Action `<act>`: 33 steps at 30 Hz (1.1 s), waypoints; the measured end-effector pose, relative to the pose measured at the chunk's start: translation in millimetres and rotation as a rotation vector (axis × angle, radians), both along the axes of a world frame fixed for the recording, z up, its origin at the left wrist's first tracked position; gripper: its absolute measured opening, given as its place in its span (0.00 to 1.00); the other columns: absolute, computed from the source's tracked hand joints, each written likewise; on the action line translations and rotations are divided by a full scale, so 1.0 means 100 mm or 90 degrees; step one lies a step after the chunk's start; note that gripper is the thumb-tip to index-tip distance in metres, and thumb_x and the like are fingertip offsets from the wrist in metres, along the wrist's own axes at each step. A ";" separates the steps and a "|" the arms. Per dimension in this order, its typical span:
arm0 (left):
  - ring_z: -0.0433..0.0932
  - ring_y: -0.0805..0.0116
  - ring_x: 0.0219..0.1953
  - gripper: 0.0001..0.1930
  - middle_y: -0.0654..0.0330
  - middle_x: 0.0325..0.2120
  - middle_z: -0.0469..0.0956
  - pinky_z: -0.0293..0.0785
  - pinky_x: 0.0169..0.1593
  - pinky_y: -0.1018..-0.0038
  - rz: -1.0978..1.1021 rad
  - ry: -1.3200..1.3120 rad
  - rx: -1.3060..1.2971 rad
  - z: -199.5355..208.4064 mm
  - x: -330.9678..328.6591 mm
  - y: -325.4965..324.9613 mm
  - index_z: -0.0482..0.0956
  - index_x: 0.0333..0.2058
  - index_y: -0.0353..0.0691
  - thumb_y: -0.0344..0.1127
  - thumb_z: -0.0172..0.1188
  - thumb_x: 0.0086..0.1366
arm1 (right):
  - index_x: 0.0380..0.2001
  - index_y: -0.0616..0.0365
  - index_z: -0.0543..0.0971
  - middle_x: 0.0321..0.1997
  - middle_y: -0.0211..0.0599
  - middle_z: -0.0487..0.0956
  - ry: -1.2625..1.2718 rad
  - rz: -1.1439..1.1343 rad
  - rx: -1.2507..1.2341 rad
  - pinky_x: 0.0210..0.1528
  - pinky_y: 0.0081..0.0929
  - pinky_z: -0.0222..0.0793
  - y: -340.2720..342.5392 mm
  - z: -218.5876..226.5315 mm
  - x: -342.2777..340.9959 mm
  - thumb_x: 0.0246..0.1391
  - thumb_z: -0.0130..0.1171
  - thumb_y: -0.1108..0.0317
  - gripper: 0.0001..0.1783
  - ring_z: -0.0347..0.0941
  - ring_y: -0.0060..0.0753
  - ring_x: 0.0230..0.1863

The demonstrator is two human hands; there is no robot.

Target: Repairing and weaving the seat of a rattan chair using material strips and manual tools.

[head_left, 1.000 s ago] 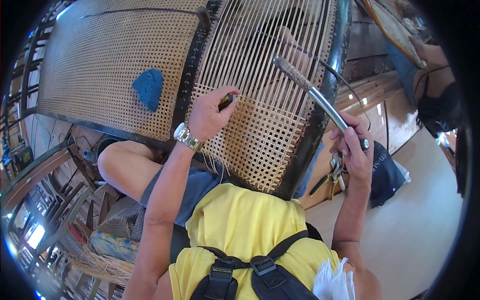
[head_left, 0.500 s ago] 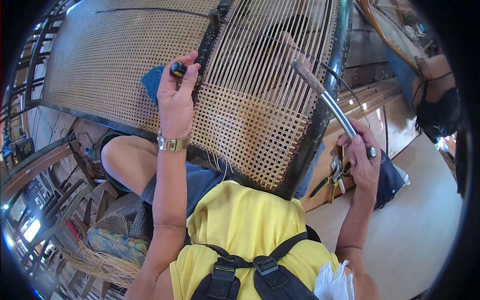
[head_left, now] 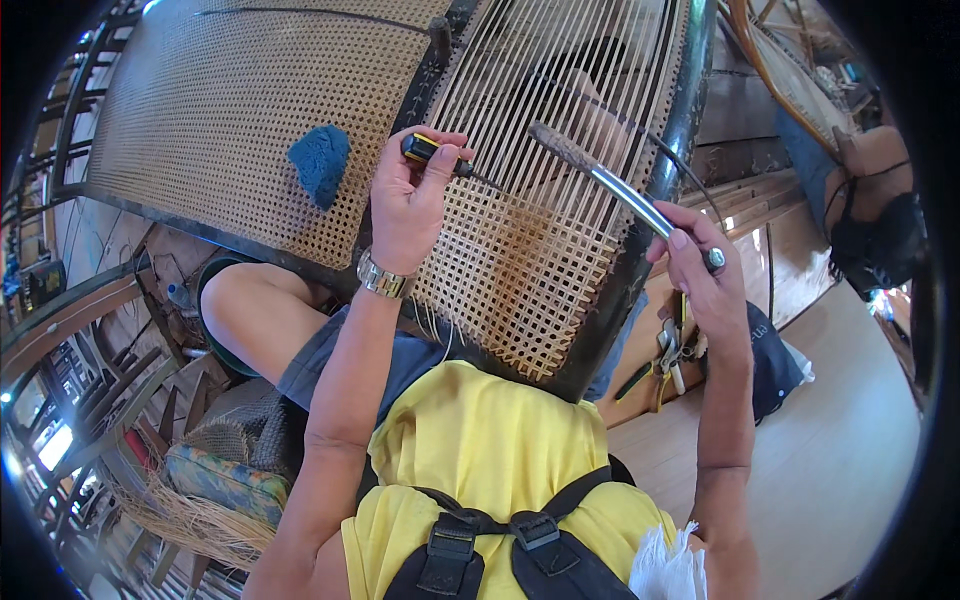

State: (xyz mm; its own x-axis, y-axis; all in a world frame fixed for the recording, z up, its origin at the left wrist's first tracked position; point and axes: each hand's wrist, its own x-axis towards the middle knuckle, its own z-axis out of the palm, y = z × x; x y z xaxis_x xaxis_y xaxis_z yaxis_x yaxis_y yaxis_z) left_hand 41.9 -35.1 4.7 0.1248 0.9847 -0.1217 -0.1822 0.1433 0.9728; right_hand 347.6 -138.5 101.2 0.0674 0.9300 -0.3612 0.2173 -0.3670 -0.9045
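My left hand [head_left: 408, 225] is closed around the black-and-yellow handle of a screwdriver [head_left: 421, 149]. Its thin shaft points right, over the upper edge of the woven cane [head_left: 515, 300]. Above that weave, bare cane strands [head_left: 530, 90] run lengthwise inside a dark wooden frame [head_left: 600, 345]. My right hand [head_left: 712, 275] grips the lower part of a shiny metal rod [head_left: 628, 197] with a rough brown end. The rod slants up and left over the strands, apart from the screwdriver. A crumpled blue cloth [head_left: 318, 165] lies on the finished cane panel [head_left: 230, 130], left of my left hand.
A dark peg [head_left: 440, 38] stands up at the frame's middle bar. Pliers [head_left: 655, 365] and a dark bag [head_left: 775, 365] lie to the right, near a pale board [head_left: 800, 450]. Loose cane fibres [head_left: 190, 525] and a patterned cushion [head_left: 225, 480] are at lower left. Another person sits at far right.
My left hand has moved right and slightly down with the screwdriver, away from the blue cloth, over the woven part. The rod in my right hand has shifted left and tilted flatter.
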 end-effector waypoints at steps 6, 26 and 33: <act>0.82 0.69 0.46 0.11 0.56 0.46 0.81 0.79 0.51 0.73 0.000 0.005 -0.004 0.09 -0.02 0.02 0.71 0.49 0.37 0.34 0.57 0.74 | 0.57 0.62 0.77 0.34 0.26 0.79 0.002 0.156 -0.010 0.33 0.14 0.60 0.13 0.00 -0.11 0.70 0.52 0.65 0.18 0.66 0.12 0.30; 0.82 0.64 0.48 0.11 0.52 0.48 0.80 0.80 0.52 0.70 0.106 -0.022 0.021 0.09 -0.17 0.08 0.70 0.50 0.37 0.34 0.56 0.74 | 0.58 0.61 0.76 0.31 0.27 0.79 0.045 0.008 -0.009 0.25 0.10 0.53 0.12 -0.02 -0.05 0.70 0.51 0.64 0.19 0.58 0.08 0.23; 0.82 0.72 0.42 0.10 0.57 0.41 0.82 0.78 0.48 0.76 0.099 0.038 0.038 0.00 -0.16 0.11 0.72 0.47 0.35 0.33 0.59 0.72 | 0.56 0.64 0.76 0.30 0.28 0.79 0.093 0.027 -0.006 0.23 0.10 0.51 0.21 -0.16 -0.15 0.70 0.50 0.65 0.18 0.57 0.06 0.22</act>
State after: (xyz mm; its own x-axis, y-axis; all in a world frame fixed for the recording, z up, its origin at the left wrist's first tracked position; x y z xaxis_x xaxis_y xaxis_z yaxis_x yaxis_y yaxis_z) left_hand 26.0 -23.9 4.4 -0.0359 0.9973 -0.0642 -0.1397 0.0586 0.9885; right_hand 332.8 -117.5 84.9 -0.0257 0.9273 -0.3735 0.0999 -0.3694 -0.9239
